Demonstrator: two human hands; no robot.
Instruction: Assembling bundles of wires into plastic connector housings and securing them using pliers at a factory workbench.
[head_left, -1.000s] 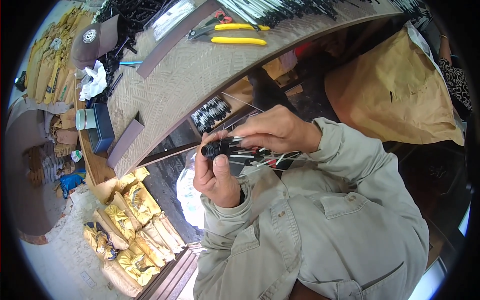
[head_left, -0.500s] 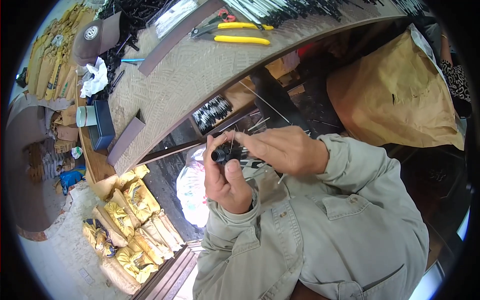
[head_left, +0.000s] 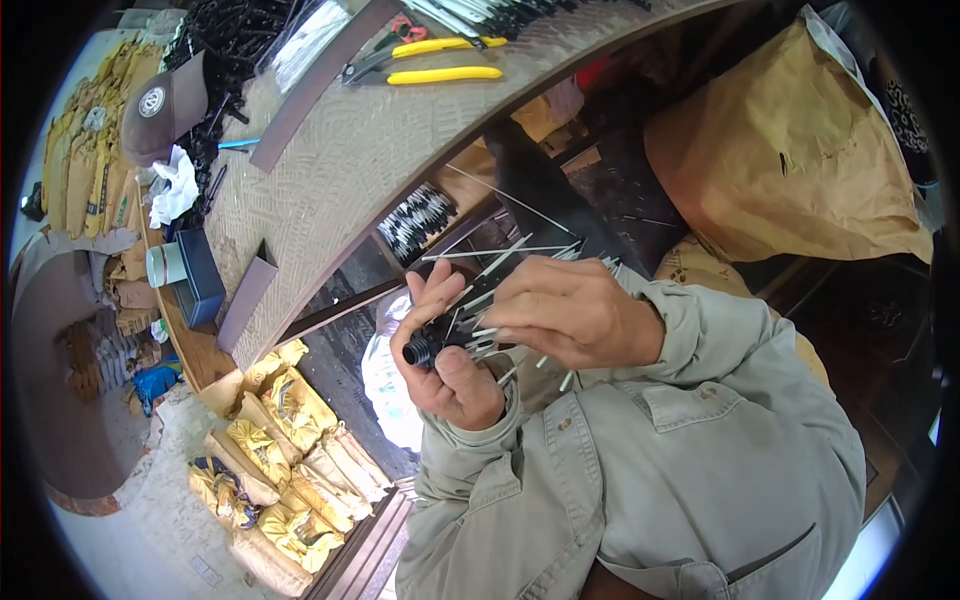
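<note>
My left hand (head_left: 450, 388) grips a black cylindrical piece (head_left: 418, 350) with a ribbed round end, which points left. Its thumb lies across the near side and the fingers stretch along the far side. Several thin pale rods (head_left: 487, 337) spread rightward from beside the black piece, some crossing each other. Over these rods, just right of the left hand, my right hand (head_left: 580, 312) is closed with bent fingers around some of them. Rod ends stick out above and below it. Its fingertips are partly hidden, so the exact hold on each rod is unclear.
Yellow-handled cutters (head_left: 440, 75) lie on the curved worktop (head_left: 340, 170), near bundled black and white rods (head_left: 470, 15). A cap (head_left: 165, 108) and a dark blue box (head_left: 200, 275) are at left. Wrapped packets (head_left: 290, 470) sit lower left; a large brown paper sheet (head_left: 770, 150) stands right.
My right hand has drawn back rightward from the left fingertips, and its fingers have curled. More pale rods show between the hands. The whole view has shifted slightly.
</note>
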